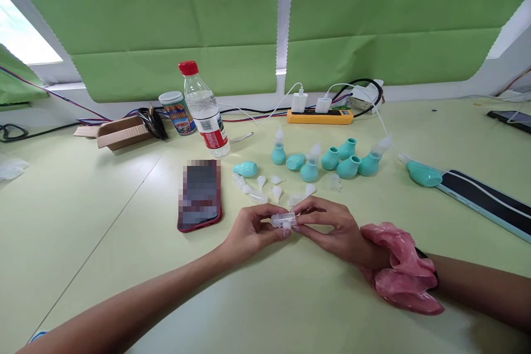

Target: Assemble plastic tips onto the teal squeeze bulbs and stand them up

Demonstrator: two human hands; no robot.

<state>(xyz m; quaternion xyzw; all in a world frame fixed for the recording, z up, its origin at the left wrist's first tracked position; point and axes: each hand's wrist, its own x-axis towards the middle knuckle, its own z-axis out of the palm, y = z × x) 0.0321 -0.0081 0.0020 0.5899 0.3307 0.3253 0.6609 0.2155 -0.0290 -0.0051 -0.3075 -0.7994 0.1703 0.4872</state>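
Between both hands, just above the table, is a small clear plastic tube piece (284,220). My left hand (255,228) pinches its left end with thumb and fingers. The fingertips of my right hand (329,227) grip the other end. Just beyond the hands lie several small white and clear plastic tips, among them a cone-shaped tip (277,193) and a clear cap (335,182). Behind these are several turquoise rubber bulbs; one bulb (310,170) stands with a clear nozzle on it, and another bulb (245,169) lies on its side.
A phone in a red case (199,195) lies left of the hands. Behind it stand a water bottle (206,110) and a printed can (177,113). At the back is a yellow power strip (319,116); a second phone (489,199) lies right, under a white cable.
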